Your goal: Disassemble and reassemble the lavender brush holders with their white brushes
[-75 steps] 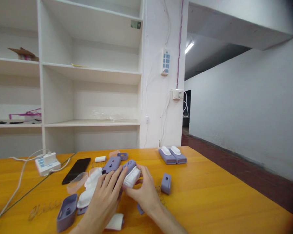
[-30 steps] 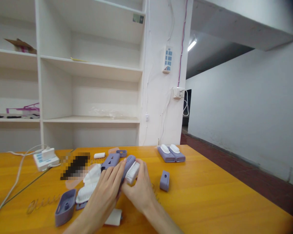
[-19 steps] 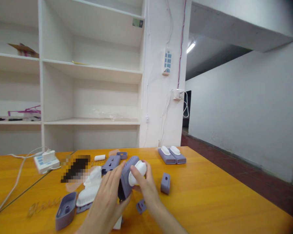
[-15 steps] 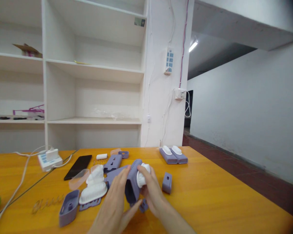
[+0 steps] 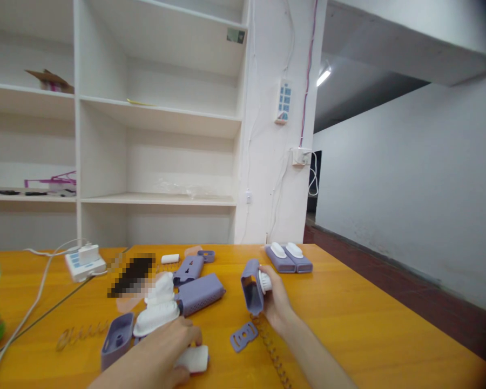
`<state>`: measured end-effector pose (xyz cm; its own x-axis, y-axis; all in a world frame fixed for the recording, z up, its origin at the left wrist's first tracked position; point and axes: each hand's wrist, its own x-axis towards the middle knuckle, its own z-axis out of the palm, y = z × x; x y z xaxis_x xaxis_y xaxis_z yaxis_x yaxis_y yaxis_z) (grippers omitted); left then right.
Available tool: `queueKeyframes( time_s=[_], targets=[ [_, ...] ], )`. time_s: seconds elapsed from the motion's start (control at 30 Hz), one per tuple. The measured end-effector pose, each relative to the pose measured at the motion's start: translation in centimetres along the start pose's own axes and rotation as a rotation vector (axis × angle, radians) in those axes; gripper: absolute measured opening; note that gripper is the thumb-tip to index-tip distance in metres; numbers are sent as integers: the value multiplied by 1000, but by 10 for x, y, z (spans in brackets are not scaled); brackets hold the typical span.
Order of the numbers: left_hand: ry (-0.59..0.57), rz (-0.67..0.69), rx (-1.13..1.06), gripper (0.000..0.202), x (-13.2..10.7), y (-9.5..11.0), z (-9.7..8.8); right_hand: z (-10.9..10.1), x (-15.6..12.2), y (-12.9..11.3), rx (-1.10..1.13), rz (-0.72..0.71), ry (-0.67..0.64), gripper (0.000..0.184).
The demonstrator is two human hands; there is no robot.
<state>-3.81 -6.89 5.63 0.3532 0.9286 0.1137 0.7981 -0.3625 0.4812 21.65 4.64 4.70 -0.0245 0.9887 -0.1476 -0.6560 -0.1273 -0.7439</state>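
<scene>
My right hand [image 5: 280, 309] grips a hollow purple plastic housing [image 5: 251, 278], its open end facing me. A white ribbed part [image 5: 264, 282] sits on the housing's right side, against my fingers. Low on the table, my left hand [image 5: 180, 343] has thumb and fingers closed around a short white cylinder [image 5: 195, 359]. Below the housing a coiled spring [image 5: 272, 351] stretches toward the front edge; whether it touches the housing I cannot tell. Beside it lies a flat slotted purple plate [image 5: 244, 336]. Left of the housing rests another purple casing [image 5: 202, 293] with small holes.
White oval ribbed parts [image 5: 156, 317] and a purple cup-like shell [image 5: 117, 340] lie at left. Behind are a slotted purple casing [image 5: 189, 269] and another white cylinder [image 5: 170, 259]. Two purple units [image 5: 283, 260] with white tops stand at the back right. A power strip [image 5: 85, 263] trails cables.
My left hand has left the housing, moved down toward me and closed on the white cylinder. My right hand has carried the housing to the right. The spring now shows below it.
</scene>
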Motion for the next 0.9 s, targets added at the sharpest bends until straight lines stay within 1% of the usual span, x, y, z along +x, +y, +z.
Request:
queueKeyframes(
  time_s=[0.03,0.07,0.13,0.2,0.23,0.3,0.37,0.43,0.5,0.57,0.7,0.77,0.8,0.83,0.9],
  targets=[
    [9,-6,6,38,1,1,-2,2,-2,1,-8,-2,-12,20],
    [53,-2,25,34,4,3,-5,4,-4,1,-15,-4,-24,22],
    [186,-16,115,25,11,4,-14,7,-9,2,-29,-5,-47,26],
    [325,-98,262,23,21,-3,-23,10,-13,2,-44,-1,-65,28],
    [365,-155,335,24,26,-9,-27,10,-15,2,-52,3,-71,29],
    [386,-256,458,25,34,-25,-29,12,-18,3,-65,10,-79,30],
    [369,-282,507,22,40,-41,-24,13,-20,5,-72,16,-86,30],
    [360,-276,530,18,46,-50,-15,14,-21,7,-73,30,-95,31],
    [379,-278,559,18,50,-53,-7,14,-21,8,-74,56,-108,31],
    [422,-303,593,23,52,-50,-2,14,-22,9,-73,95,-126,30],
    [492,-364,653,31,49,-47,-4,14,-23,14,-64,186,-173,29],
    [514,-334,644,30,47,-44,-7,14,-25,17,-61,220,-196,29],
    [529,-279,612,28,45,-41,-8,14,-26,19,-61,232,-207,30],
    [548,-198,555,27,43,-36,-8,14,-26,21,-64,243,-216,31],
    [576,-4,363,30,39,-21,-3,15,-28,24,-74,256,-232,33]
  ],
)
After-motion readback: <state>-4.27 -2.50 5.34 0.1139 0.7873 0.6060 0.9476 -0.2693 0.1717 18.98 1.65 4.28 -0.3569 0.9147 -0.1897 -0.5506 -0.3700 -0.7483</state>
